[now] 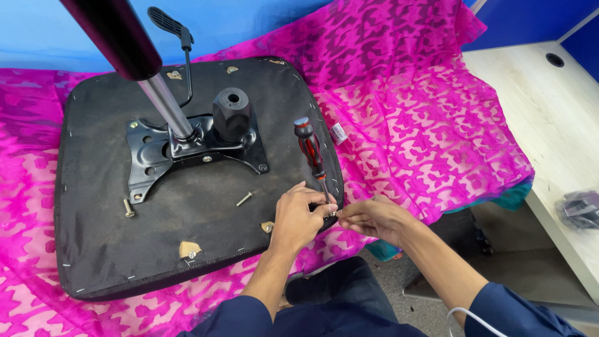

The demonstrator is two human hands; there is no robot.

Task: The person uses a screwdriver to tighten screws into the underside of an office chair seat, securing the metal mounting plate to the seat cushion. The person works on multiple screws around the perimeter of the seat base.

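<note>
- Upturned black chair seat (112,237) on pink patterned cloth (424,137).
- Left hand (298,215) and right hand (374,218) meet at screwdriver (312,153) tip, near seat edge.
- Loose bolt (244,199) beside black metal mounting plate (150,165).

A bed or low platform carries everything, covered by a bright pink patterned cloth (430,131) that spreads from nine o'clock across to three o'clock. Flat on the cloth, filling the left half, lies an upturned black seat pad (100,231), its underside facing up. At three o'clock, beside the cloth's edge, stands a pale wooden desk (549,118) with a dark bundle (579,209) on it.
</note>
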